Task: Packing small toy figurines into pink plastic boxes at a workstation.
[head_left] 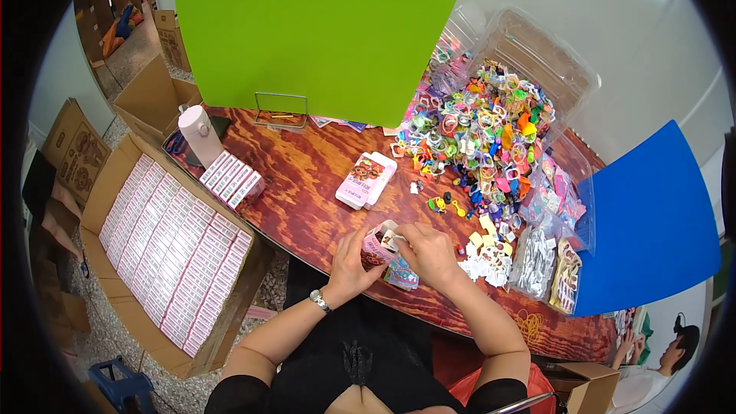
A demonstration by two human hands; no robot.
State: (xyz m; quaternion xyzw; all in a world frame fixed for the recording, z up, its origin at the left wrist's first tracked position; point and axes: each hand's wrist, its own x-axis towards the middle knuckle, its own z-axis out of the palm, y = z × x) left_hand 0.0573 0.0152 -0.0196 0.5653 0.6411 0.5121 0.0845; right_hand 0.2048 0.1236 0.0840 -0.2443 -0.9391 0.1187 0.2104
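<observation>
My left hand [352,268], with a watch at its wrist, is wrapped round a small pink printed carton [373,251], held upright with its top open. At that opening, my right hand [429,254] pinches a small white piece [392,240] with dark markings; how far it reaches inside is hidden. Under the hands, a stack of colourful printed cards [402,274] lies near the table's front edge. Farther back, two overlapping pink cartons [365,181] lie flat on the red-brown wood-patterned table [307,213].
A heap of colourful small toys [491,126] spills from clear bins at right. Nearby lie white pieces [491,262], bagged silver strips [533,262] and rubber bands [529,326]. Left are a pink bottle [198,133], a row of cartons [231,178] and a filled cardboard box [220,350].
</observation>
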